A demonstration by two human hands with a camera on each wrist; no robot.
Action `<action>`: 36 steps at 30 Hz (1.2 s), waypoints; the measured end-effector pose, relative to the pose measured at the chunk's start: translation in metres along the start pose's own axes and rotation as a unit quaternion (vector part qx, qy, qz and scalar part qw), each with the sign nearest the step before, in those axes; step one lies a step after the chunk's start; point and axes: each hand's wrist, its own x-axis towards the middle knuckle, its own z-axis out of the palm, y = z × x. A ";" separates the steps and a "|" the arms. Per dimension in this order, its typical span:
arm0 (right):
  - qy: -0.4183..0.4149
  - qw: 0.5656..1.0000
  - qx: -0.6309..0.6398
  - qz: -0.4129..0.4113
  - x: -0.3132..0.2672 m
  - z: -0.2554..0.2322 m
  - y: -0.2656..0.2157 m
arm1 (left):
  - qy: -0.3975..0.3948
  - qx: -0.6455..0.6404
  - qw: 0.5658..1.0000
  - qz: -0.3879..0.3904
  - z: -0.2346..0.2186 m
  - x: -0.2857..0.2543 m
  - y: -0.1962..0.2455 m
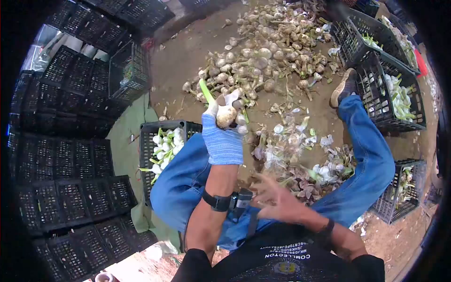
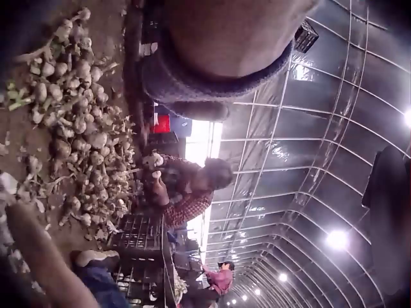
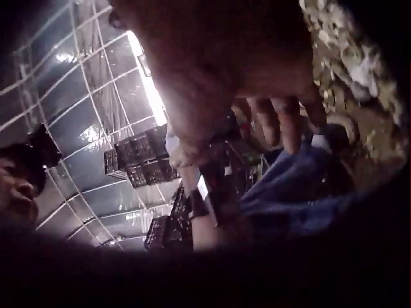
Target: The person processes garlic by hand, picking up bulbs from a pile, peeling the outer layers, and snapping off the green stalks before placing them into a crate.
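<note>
In the head view the left hand (image 1: 222,141), in a blue knitted glove, holds a garlic bulb (image 1: 226,116) with a green stem, over the near edge of the garlic pile (image 1: 268,56). Papery skin hangs loose beside the bulb. The bare right hand (image 1: 277,199), blurred, is held over the lap near the left forearm, fingers spread and apart from the bulb. In the right wrist view its fingers (image 3: 276,122) hang extended with nothing seen in them. The left wrist view shows the glove cuff (image 2: 218,86) but not the held bulb.
A crate of trimmed garlic (image 1: 144,148) stands by the left knee; more crates (image 1: 376,89) stand at the right. Peeled skins (image 1: 286,155) litter the ground between the legs. Stacked black crates (image 1: 70,155) line the left. Other people (image 2: 192,186) sit beyond the pile.
</note>
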 end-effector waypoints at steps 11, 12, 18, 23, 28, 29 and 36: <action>-0.031 0.989 0.121 0.076 0.012 0.045 -0.005 | 0.030 0.007 0.999 0.043 0.004 -0.003 0.002; -0.011 0.991 0.105 0.076 0.010 0.045 -0.003 | 0.022 0.063 0.995 0.073 0.004 -0.004 0.002; 0.007 0.992 0.107 0.060 0.009 0.031 -0.015 | -0.032 0.394 0.857 0.332 -0.008 -0.013 -0.031; 0.005 0.991 0.122 0.062 0.009 0.027 -0.011 | 0.001 0.212 0.973 0.095 -0.030 -0.005 -0.035; 0.030 0.990 0.118 0.070 0.005 0.038 -0.019 | 0.104 -0.121 0.987 -0.003 -0.033 0.009 -0.006; 0.030 0.990 0.118 0.075 0.003 0.038 -0.021 | 0.177 -0.077 0.980 0.055 -0.025 0.009 -0.001; 0.049 0.988 0.119 0.088 0.014 0.033 0.002 | 0.052 0.471 0.843 0.255 -0.054 -0.006 -0.063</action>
